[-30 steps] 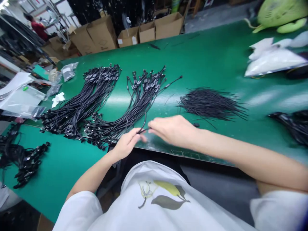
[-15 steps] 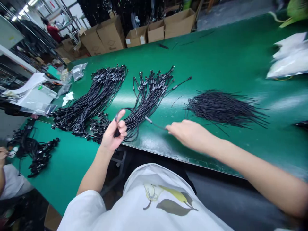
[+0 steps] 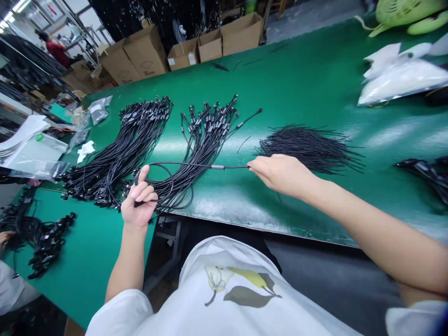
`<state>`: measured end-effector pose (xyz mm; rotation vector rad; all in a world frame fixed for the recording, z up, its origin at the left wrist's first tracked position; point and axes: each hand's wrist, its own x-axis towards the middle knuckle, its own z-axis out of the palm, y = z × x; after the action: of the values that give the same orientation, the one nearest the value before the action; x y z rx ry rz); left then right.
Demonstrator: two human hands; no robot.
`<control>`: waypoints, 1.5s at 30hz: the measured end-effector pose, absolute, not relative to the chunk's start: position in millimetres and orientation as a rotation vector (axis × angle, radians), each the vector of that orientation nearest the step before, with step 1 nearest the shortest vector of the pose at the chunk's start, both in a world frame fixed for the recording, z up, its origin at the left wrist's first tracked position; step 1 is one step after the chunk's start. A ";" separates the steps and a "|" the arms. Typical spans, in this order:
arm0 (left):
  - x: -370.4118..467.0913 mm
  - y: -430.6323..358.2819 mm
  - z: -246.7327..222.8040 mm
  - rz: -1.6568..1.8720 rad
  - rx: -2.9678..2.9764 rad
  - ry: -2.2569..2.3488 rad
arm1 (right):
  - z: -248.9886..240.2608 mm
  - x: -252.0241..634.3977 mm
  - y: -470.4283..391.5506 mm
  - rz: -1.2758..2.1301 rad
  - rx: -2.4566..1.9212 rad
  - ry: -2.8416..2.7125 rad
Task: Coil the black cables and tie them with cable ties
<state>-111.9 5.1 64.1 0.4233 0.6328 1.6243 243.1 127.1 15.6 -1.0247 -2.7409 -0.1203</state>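
Observation:
A thin black cable [image 3: 189,164] with a grey sleeve [image 3: 217,167] is stretched nearly level between my two hands. My left hand [image 3: 140,198] has it looped round the raised index finger, the other fingers curled in. At the other end, my right hand [image 3: 276,171] pinches the cable. Behind it lie a bundle of black cables with grey sleeves [image 3: 206,149] and, further left, a larger bundle [image 3: 129,149]. Just beyond my right hand is a pile of short thin black strands [image 3: 311,147].
The green table [image 3: 297,88] carries a white plastic bag [image 3: 402,77] at right, black cables [image 3: 427,179] at the right edge and papers [image 3: 33,144] at left. Cardboard boxes [image 3: 147,51] stand behind. At far left are more cables [image 3: 51,238] and another person's hand [image 3: 5,237].
My hands have moved apart, the left one to the left, and the cable between them is now straighter and tauter. The view has turned somewhat to the right.

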 end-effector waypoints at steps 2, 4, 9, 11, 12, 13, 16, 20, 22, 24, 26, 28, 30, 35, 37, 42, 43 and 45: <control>-104.1 11.9 55.4 1.579 0.548 0.801 | 15.6 234.0 113.7 -0.120 -0.964 -2.805; -87.6 17.7 43.3 1.482 0.787 1.011 | 18.2 222.9 96.0 0.001 -0.727 -2.923; -34.1 13.4 17.9 0.882 1.448 1.097 | 32.6 194.6 72.5 0.398 -0.431 -2.778; -22.6 8.2 12.8 0.788 1.402 0.951 | 33.5 185.7 78.7 0.526 -0.595 -2.547; -19.5 6.7 11.1 0.831 1.324 0.897 | 31.2 181.1 82.7 0.619 -0.675 -2.407; -17.5 6.5 9.9 0.908 1.232 0.861 | 26.8 176.1 86.2 0.735 -0.741 -2.262; -13.1 10.8 7.3 1.119 1.003 0.849 | 5.3 157.7 88.1 1.209 -0.854 -1.848; -3.3 14.6 -3.8 1.094 0.947 0.961 | -16.5 134.6 76.5 1.698 -0.840 -1.212; 1.0 12.8 -13.9 1.100 0.995 1.064 | -17.0 127.5 70.1 1.807 -0.781 -0.966; 2.1 10.3 -23.5 1.117 1.104 1.194 | -14.3 122.3 63.8 1.828 -0.742 -0.844; -0.5 8.5 -29.7 1.063 1.243 1.320 | -13.4 117.5 57.1 1.814 -0.722 -0.831; -5.3 7.2 -32.5 0.917 1.353 1.381 | -16.6 113.0 50.9 1.819 -0.715 -0.877; -10.0 5.0 -33.8 0.762 1.438 1.363 | -21.6 109.8 46.3 1.818 -0.721 -0.912; -13.2 -3.6 -39.7 0.623 1.438 1.176 | -21.0 113.4 44.3 1.840 -0.673 -0.891; -11.8 -6.4 -41.7 0.668 1.328 1.110 | -15.7 119.2 45.2 1.847 -0.619 -0.959; -4.1 -10.0 -34.0 0.730 0.981 0.893 | -6.2 131.9 48.7 1.849 -0.578 -1.254; -1.9 -10.3 -30.4 0.732 0.887 0.843 | -5.1 132.5 50.4 1.817 -0.587 -1.276; 2.8 -10.3 -22.8 0.738 0.665 0.739 | -3.4 131.9 55.4 1.718 -0.606 -1.265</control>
<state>2.8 -10.3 -22.8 0.6648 0.7387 0.7378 131.9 55.4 -3.4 -0.6061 -1.2651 1.7184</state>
